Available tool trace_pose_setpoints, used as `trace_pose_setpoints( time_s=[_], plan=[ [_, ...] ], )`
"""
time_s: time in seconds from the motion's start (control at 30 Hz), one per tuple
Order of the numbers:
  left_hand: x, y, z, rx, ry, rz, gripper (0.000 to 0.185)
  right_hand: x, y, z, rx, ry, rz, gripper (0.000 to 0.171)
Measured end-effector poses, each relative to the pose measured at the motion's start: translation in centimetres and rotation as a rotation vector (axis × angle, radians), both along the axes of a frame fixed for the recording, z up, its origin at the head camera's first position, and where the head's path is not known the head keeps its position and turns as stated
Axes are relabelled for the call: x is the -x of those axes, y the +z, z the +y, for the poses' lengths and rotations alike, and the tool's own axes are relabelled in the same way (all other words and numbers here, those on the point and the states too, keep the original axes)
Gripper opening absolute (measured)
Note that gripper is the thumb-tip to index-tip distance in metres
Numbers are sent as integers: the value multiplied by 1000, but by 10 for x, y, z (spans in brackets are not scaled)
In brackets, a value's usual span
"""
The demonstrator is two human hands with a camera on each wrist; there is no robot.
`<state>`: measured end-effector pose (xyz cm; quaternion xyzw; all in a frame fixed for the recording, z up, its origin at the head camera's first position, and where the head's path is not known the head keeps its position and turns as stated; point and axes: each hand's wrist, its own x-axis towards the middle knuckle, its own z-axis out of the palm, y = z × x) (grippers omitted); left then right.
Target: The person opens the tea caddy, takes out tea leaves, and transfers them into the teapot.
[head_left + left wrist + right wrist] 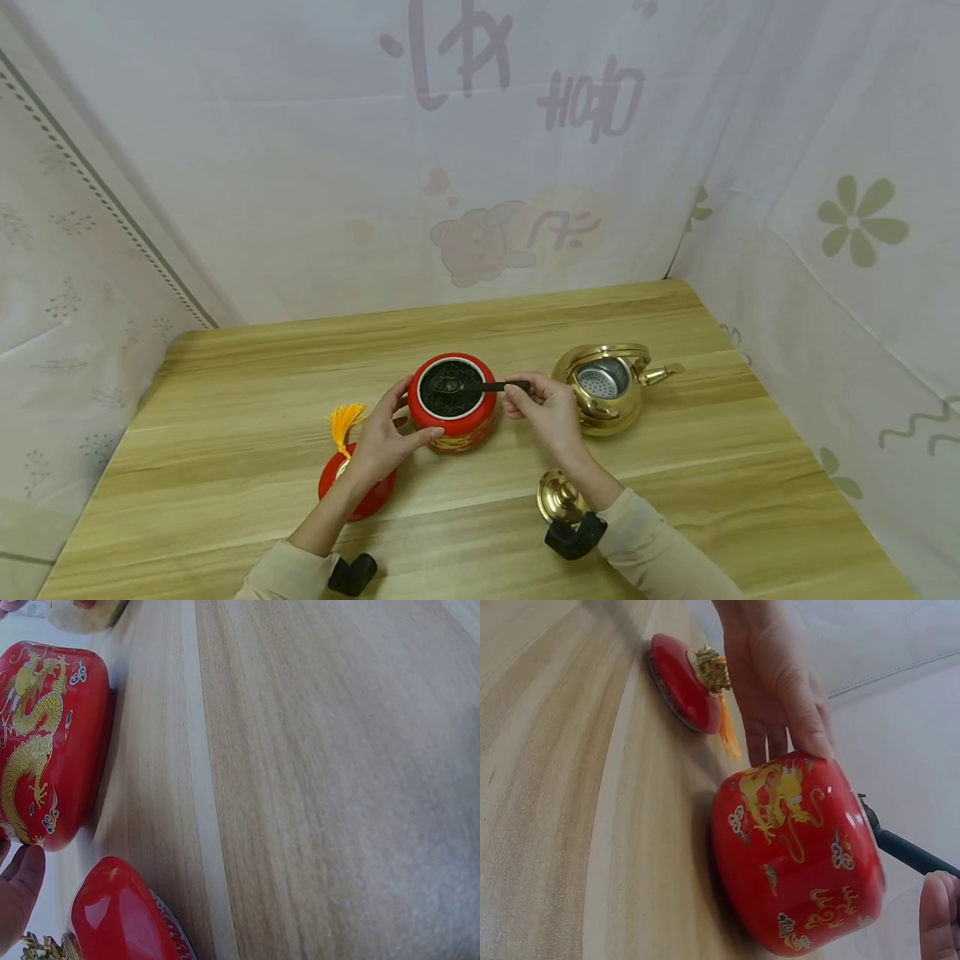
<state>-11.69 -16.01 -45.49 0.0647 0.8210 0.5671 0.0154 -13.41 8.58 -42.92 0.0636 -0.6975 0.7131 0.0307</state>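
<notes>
A red tea jar (467, 435) with a gold dragon pattern and a white rim stands on the table, full of dark loose tea leaves (452, 406). My left hand (384, 446) steadies it from the left, thumb at the near side and fingers round the far side. From the right, my right hand (546, 408) pinches the black handle of a small scoop (491, 387). The scoop's clear-looking head lies over the leaves inside the rim. In the right wrist view, the scoop handle (911, 853) slants out of the jar's mouth (876, 851).
A red jar lid (369, 502) with an orange tassel lies beneath my left wrist. Right of the jar stands a gold teapot (618, 417), its metal strainer (598, 382) showing. The gold teapot lid (559, 497) sits by my right forearm. Patterned cloth (300, 167) hangs around the table.
</notes>
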Motion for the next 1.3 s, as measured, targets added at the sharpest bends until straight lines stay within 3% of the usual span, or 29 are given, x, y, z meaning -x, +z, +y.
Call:
trace_pose_setpoints(
  time_s=[0.6, 0.83, 1.3],
  plan=[
    [1, -2, 0, 11, 2, 12, 94, -18, 37, 23, 64, 17, 111, 22],
    [0, -1, 1, 5, 1, 3, 93, -28, 48, 49, 43, 13, 228, 20],
    [0, 0, 1, 15, 4, 14, 91, -51, 59, 116, 87, -90, 291, 15]
  ],
)
